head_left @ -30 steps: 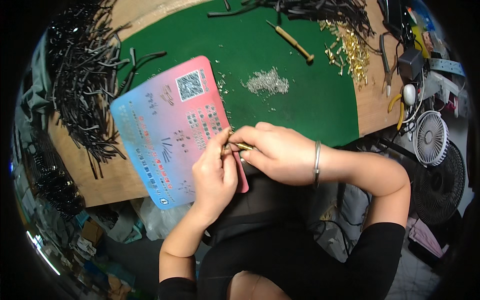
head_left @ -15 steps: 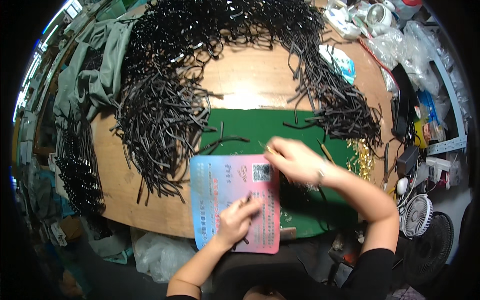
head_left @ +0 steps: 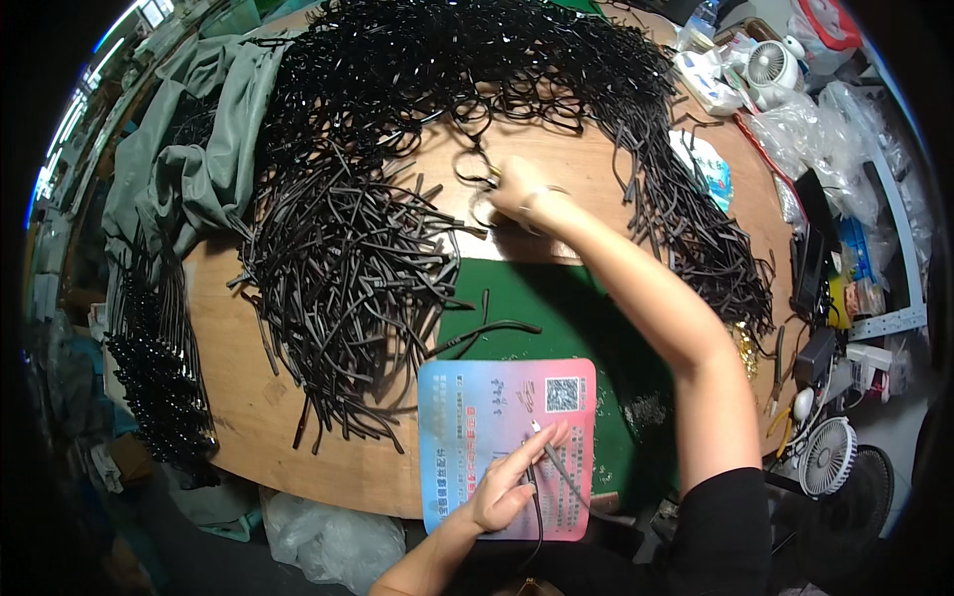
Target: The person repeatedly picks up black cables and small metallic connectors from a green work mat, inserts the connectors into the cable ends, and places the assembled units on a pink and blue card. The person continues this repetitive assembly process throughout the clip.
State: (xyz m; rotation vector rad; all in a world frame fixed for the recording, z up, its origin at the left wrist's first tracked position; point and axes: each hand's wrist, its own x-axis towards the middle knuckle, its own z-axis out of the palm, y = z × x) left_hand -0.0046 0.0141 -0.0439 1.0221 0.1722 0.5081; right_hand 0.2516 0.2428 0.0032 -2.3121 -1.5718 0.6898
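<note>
My left hand (head_left: 507, 487) is closed over a blue and pink printed mat (head_left: 452, 407) and holds dark eyeglass temples (head_left: 568, 475), slim curved strips that stick out beyond the fingers. My right hand (head_left: 525, 189) is stretched out over the bare wood. Its fingers close on a black eyeglass frame (head_left: 473, 167), with one round rim above the fingertips and another below. Something small and yellowish shows at those fingertips, too small to name. Loose temples (head_left: 487, 333) lie crossed on the green mat (head_left: 497, 278), close to the printed mat's upper edge.
Black eyeglass frames (head_left: 437, 70) heap along the far side of the wooden table (head_left: 238, 397). Piles of temples lie left (head_left: 348, 268) and right (head_left: 686, 219). A grey-green cloth (head_left: 209, 159) drapes at far left. Small fans (head_left: 827, 455), plastic bags (head_left: 825, 129) and a metal frame crowd the right.
My right hand has moved from the printed mat's upper corner to the far table and taken hold of a frame. My left hand stays over the mat; the temples in it now show more.
</note>
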